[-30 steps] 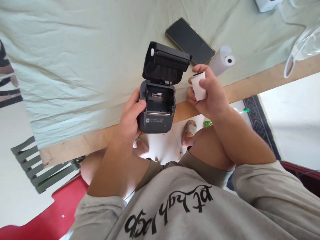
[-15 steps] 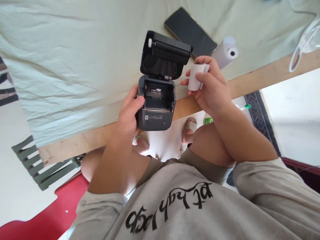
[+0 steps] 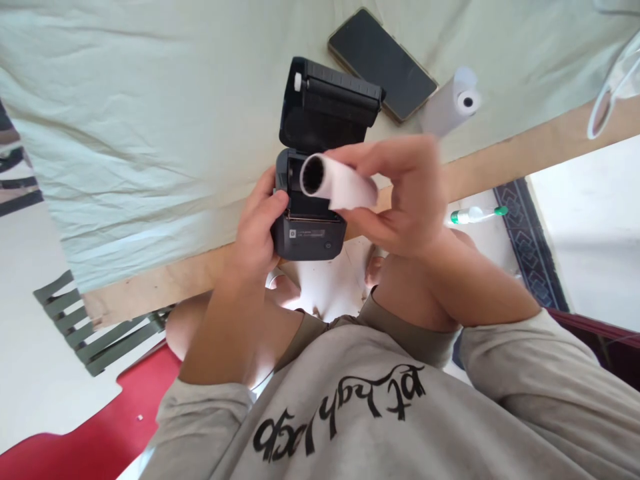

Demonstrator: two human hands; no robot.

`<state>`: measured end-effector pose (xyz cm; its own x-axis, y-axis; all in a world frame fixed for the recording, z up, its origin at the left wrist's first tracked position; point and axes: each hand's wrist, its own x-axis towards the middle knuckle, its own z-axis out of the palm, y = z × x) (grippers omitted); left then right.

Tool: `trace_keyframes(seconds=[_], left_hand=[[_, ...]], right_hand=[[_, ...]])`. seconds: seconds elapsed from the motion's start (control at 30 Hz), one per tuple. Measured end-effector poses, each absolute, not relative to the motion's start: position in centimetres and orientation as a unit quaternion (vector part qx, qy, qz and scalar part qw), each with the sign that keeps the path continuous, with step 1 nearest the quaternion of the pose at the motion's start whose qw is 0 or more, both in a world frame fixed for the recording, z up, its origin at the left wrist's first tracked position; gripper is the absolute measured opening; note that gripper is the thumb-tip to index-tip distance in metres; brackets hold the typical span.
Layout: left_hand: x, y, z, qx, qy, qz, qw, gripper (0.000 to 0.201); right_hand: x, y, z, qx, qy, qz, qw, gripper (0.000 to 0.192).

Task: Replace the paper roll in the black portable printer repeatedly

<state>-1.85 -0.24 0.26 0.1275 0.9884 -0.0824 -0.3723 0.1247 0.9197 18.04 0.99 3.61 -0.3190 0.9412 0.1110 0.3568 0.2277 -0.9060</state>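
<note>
Two hands busy. Right hand [image 3: 405, 193] pinches a paper roll [image 3: 337, 183] sideways, hollow core facing left, just above the open bay of the printer [image 3: 310, 230]. Left hand [image 3: 257, 230] clamps the printer's left side at the table edge [image 3: 525, 157]; lid [image 3: 327, 107] tipped up. Loading step, seemingly. Next calls for lowering the roll level into the bay. Spare roll [image 3: 453, 103] and phone [image 3: 383, 63] lie beyond.

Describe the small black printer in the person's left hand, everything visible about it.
The printer is a compact dark grey-black box, plastic by its look, with a pale label strip and a small button on its near face. Its hinged lid stands open, showing a roller with a white end. The left hand grips its left side above the table edge; the right hand holds a white paper roll over its open compartment.
</note>
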Motion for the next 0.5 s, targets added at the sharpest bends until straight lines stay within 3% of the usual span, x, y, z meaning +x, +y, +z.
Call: trace_keyframes(seconds=[0.07, 0.17, 0.33, 0.5], left_hand=[[-1.9, -0.3, 0.1, 0.398, 0.390, 0.535, 0.635, 0.034], [-2.0, -0.4, 0.1, 0.393, 0.394, 0.536, 0.635, 0.033], [-2.0, -0.5, 0.3, 0.404, 0.400, 0.516, 0.641, 0.039], [-2.2, -0.5, 0.3, 0.399, 0.398, 0.520, 0.642, 0.051]], right_hand=[[17.2, 1.4, 3.2, -0.428, -0.772, 0.305, 0.357, 0.020], [16.5, 2.0, 2.6, -0.386, -0.832, 0.164, 0.363, 0.018], [16.0, 1.7, 2.5, -0.362, -0.824, 0.101, 0.425, 0.009], [15.8, 1.1, 2.8, -0.310, -0.846, 0.044, 0.432, 0.010]])
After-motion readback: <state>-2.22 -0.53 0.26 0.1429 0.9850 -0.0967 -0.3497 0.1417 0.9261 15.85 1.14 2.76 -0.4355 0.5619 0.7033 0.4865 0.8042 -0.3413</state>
